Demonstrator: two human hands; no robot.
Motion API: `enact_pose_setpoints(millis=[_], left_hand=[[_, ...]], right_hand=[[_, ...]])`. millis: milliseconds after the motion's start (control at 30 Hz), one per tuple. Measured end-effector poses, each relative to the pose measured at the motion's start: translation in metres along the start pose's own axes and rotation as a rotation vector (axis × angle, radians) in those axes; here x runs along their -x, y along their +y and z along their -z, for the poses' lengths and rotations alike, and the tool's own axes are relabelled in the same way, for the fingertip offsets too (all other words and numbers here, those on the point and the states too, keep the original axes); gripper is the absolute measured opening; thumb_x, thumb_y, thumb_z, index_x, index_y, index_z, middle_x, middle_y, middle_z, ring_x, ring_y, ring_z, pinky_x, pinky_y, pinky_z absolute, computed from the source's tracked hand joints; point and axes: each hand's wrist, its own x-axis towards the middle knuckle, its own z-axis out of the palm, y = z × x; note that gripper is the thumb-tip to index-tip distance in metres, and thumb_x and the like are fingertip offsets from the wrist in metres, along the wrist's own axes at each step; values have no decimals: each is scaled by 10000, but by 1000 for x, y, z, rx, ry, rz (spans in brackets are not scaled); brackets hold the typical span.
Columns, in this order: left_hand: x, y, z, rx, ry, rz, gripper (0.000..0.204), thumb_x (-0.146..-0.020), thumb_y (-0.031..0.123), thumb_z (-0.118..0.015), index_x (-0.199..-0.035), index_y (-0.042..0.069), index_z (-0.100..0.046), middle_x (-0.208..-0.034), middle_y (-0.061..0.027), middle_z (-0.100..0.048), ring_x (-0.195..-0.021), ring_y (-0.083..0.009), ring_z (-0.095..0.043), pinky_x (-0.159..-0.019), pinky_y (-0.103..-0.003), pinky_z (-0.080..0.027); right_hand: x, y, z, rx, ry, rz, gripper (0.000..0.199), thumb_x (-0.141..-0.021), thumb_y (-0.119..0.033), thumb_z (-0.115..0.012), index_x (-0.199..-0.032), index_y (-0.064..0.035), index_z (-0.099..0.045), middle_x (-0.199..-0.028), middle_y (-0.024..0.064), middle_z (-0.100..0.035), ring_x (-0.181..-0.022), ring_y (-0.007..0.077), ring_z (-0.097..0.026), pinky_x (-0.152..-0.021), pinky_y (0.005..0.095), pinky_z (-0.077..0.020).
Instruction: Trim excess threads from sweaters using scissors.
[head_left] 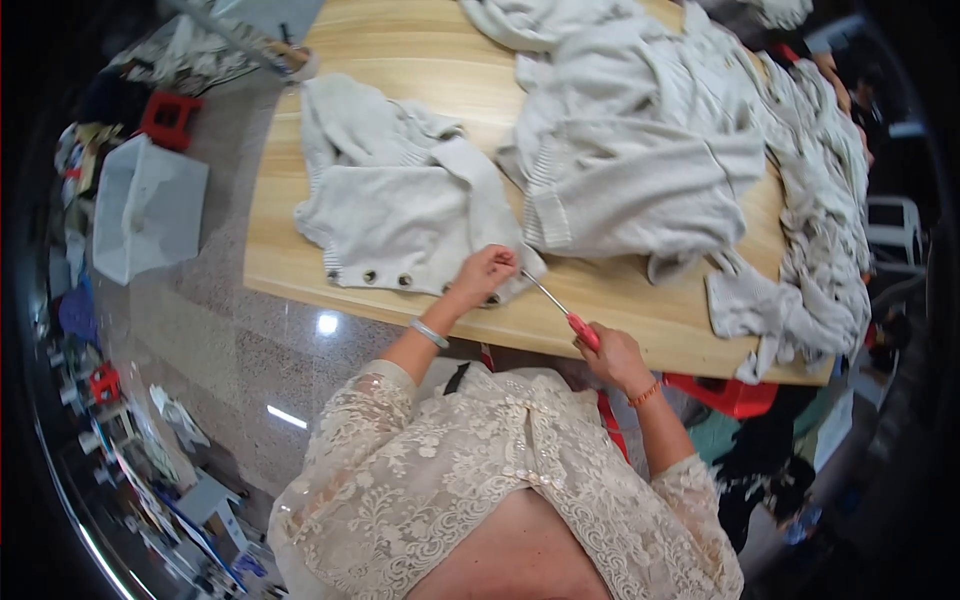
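Head camera view: a person's two bare hands work at the near edge of a pale wood worktop (400, 42). A light grey knit garment (400, 215) lies near the worktop's near left corner, its row of dark round buttons (404, 280) running roughly along the near edge. The left hand (488, 272) is the nearer one—it rests at the garment's near right corner, fingers drawn together; whether they pinch fabric, I cannot tell. The right hand (613, 355), at the worktop's near edge and well right of the garment, is closed around the red handle of a slim metal-shafted tool (582, 330). The tool's long axis slants away and leftward from the right hand, its tip ending right by the left fingertips—touching or just short is too small to tell. A larger heap of similar grey knitwear (640, 170) lies to the right, farther from the near edge.
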Motion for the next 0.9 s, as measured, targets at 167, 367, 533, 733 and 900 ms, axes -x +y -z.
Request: enact_pose_setpoints(millis=[167, 367, 533, 733, 900], left_hand=[[22, 33, 28, -817, 298, -531, 461, -698, 128, -710, -1152, 116, -630, -1186, -142, -607, -1141, -360, -528, -993, -481, -393], [28, 63, 214, -1234, 894, -168, 1045, -538, 315, -846, -1421, 73, -343, -1456, -188, -348, -1340, -406, -288, -1111, -496, -225], [8, 85, 245, -996, 411, 153, 865, -575, 341, -831, -1308, 32, -490, -1196, -194, -598, -1131, -402, -523, -986, -450, -410], [1, 145, 251, -530, 46, 179, 555, -714, 201, -777, -1188, -20, -592, -1042, -128, -683, -909, -282, -655, -817, -365, -526], [7, 334, 209, -49, -30, 75, 447, -790, 151, -733, -1165, -48, -593, -1045, -117, -667, -920, -177, -651, -800, -295, -531]], right_hand=[[6, 16, -17, 1, 182, 92, 210, -838, -230, -641, -998, -98, -607, -812, 192, -614, -786, 381, -591, -694, 465, -468], [3, 8, -16, -3, 154, 34, 225, -843, -248, -631, -1011, -101, -605, -817, 189, -626, -804, 376, -603, -719, 470, -478], [-12, -19, -13, 29, 161, 71, 207, -838, -235, -615, -1004, -112, -609, -832, 161, -637, -837, 348, -607, -733, 452, -485], [-32, -50, -20, 6, 217, 55, 189, -832, -217, -606, -990, -114, -606, -842, 151, -640, -838, 333, -608, -735, 448, -488], [-34, -76, -18, -46, 232, -11, 176, -828, -201, -603, -983, -117, -607, -856, 140, -644, -840, 327, -609, -733, 448, -486]])
